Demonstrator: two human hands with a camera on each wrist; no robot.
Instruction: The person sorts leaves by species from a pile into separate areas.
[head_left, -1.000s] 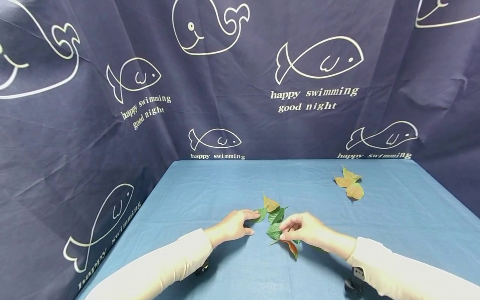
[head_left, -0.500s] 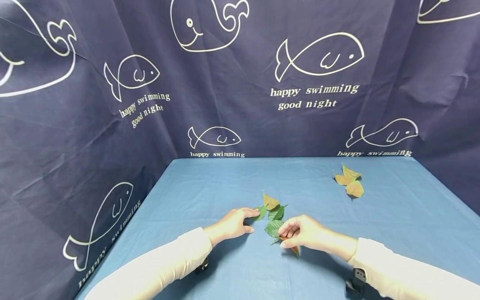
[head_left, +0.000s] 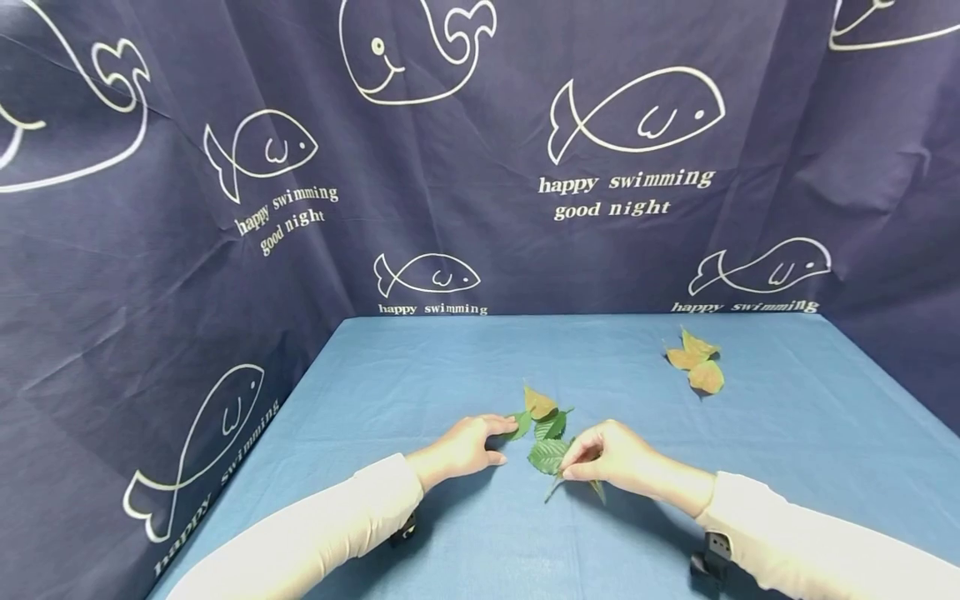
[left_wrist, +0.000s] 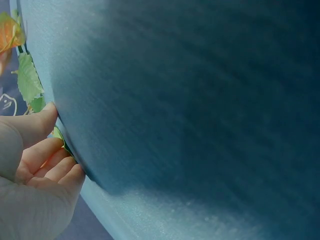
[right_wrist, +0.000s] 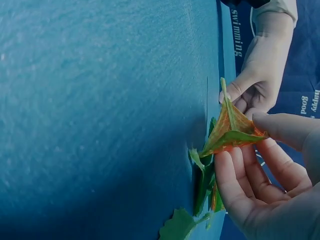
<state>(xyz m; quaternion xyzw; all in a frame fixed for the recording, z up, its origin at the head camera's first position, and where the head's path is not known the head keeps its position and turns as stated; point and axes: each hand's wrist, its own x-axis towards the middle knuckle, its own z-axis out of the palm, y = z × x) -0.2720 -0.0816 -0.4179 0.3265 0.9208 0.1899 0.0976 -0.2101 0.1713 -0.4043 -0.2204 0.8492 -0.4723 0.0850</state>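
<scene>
My left hand (head_left: 463, 448) rests on the cloth with its extended fingers on a green leaf (head_left: 522, 426). My right hand (head_left: 611, 456) pinches an orange leaf (right_wrist: 231, 131) with green edges and a folded blade between thumb and fingers; in the head view the hand mostly hides it. Left of the right fingertips lies a broad green leaf (head_left: 547, 456), with a second, toothed green leaf (head_left: 551, 427) above it. Topmost in this row is a yellow-brown leaf (head_left: 539, 403). In the right wrist view another green leaf (right_wrist: 177, 225) lies below the right hand.
Several yellow-brown leaves (head_left: 703, 377) lie in a cluster at the back right of the blue cloth-covered table (head_left: 420, 367). Dark blue fabric (head_left: 480, 183) printed with white fish and whales hangs behind the table and along its left side.
The right hand has taken hold of the orange leaf, turned it and shifted slightly upward; less orange shows in the head view. The left hand has stayed on its green leaf.
</scene>
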